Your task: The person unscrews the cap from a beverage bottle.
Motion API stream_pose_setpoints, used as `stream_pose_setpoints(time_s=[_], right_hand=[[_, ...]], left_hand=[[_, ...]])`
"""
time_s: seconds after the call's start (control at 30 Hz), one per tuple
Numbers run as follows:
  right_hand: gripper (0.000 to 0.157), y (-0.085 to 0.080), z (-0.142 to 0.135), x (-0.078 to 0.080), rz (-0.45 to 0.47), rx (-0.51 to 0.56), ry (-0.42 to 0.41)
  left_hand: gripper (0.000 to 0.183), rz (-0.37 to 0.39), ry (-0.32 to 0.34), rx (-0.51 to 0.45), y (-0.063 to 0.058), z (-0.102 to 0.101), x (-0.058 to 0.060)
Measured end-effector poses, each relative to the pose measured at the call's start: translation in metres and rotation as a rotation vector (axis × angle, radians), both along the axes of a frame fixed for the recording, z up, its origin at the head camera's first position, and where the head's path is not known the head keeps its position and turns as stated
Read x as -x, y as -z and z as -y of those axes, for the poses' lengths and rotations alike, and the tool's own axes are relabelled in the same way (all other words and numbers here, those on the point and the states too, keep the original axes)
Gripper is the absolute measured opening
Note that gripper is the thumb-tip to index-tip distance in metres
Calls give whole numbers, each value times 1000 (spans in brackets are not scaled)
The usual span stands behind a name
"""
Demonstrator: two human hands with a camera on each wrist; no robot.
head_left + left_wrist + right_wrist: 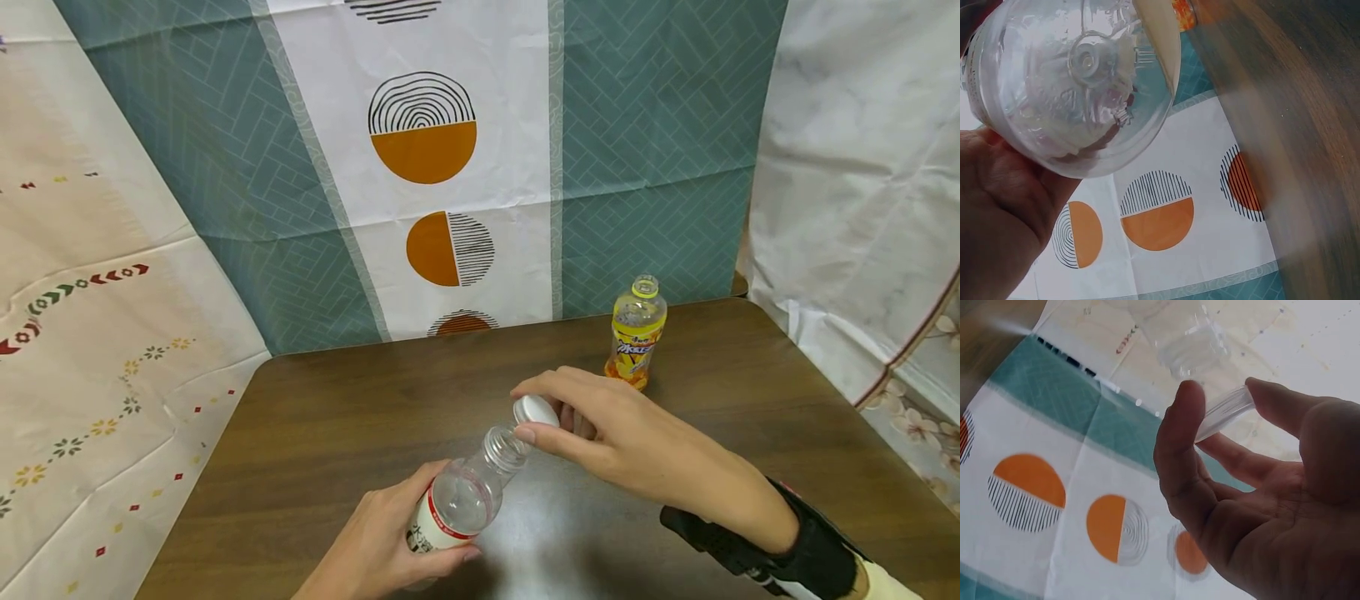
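My left hand grips a clear plastic bottle with a white and red label. The bottle tilts to the upper right, its threaded mouth uncovered. In the left wrist view the see-through base of the bottle fills the upper left. Between thumb and index finger, my right hand pinches a white screw cap, held just off the bottle's mouth. The right wrist view shows the cap edge-on between the fingertips, with the bottle's neck just beyond it.
An uncapped bottle with a yellow-orange label stands upright behind my right hand, toward the back right of the brown wooden table. Behind the table's far edge hangs a patterned curtain. Pale cloths hang at both sides.
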State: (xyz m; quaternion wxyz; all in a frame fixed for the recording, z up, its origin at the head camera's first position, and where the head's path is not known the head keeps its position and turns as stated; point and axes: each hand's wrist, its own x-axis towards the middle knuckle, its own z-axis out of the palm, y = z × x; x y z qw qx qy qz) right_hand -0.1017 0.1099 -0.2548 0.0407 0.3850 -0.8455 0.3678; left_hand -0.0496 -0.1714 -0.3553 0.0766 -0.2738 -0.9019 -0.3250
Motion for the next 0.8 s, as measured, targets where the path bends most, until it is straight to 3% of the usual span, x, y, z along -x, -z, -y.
stream_pose_setpoints(time_s=[0.2,0.53,0.8], right_hand=[[36,2,-19,8,-121,-11,51],[37,9,-63,23,-189,-92,227],[38,19,-87,36,-251,-181,318]], left_hand=[[67,10,-15,-20,2,2,0],[67,14,-16,-50,3,4,2],[66,18,-26,-62,4,5,2]])
